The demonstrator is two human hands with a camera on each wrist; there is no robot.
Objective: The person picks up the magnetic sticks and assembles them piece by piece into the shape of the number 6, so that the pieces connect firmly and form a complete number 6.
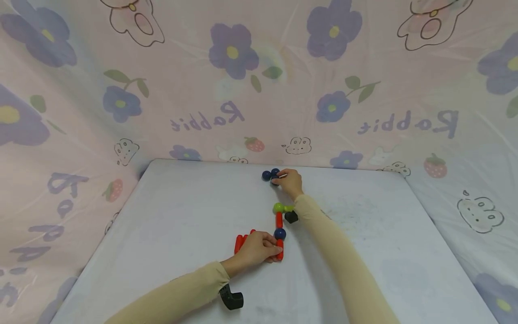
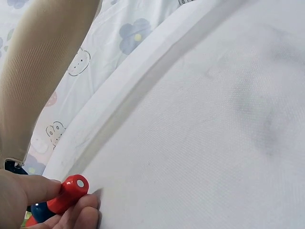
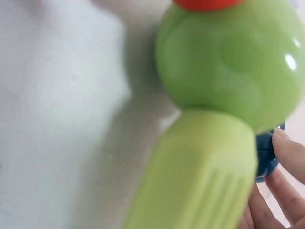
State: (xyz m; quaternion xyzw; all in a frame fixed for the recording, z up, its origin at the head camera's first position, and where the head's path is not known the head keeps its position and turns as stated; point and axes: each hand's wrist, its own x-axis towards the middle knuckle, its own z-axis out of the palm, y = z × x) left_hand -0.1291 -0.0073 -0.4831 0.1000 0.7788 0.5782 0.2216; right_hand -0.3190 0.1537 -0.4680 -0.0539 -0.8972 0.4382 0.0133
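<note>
My left hand (image 1: 256, 248) pinches a red magnetic rod (image 1: 280, 250) between thumb and fingers; a pale round magnet shows at its end in the left wrist view. That rod joins a dark blue ball (image 1: 280, 233), followed by another red rod (image 1: 279, 219), a green ball (image 1: 278, 208) and a yellow-green rod (image 1: 288, 208). At the table's far side, my right hand (image 1: 293, 182) pinches a dark blue ball (image 1: 275, 180). Two more dark blue balls (image 1: 266, 175) sit beside it. The right wrist view has the green ball (image 3: 228, 62) large in front, partly covering the right hand.
Several red rods (image 1: 238, 244) lie left of my left hand, partly covered by it. Black wrist-camera mounts (image 1: 232, 299) hang under both forearms. A white table (image 1: 194, 202) lies beneath, with patterned cloth (image 1: 275, 99) rising behind and at the sides.
</note>
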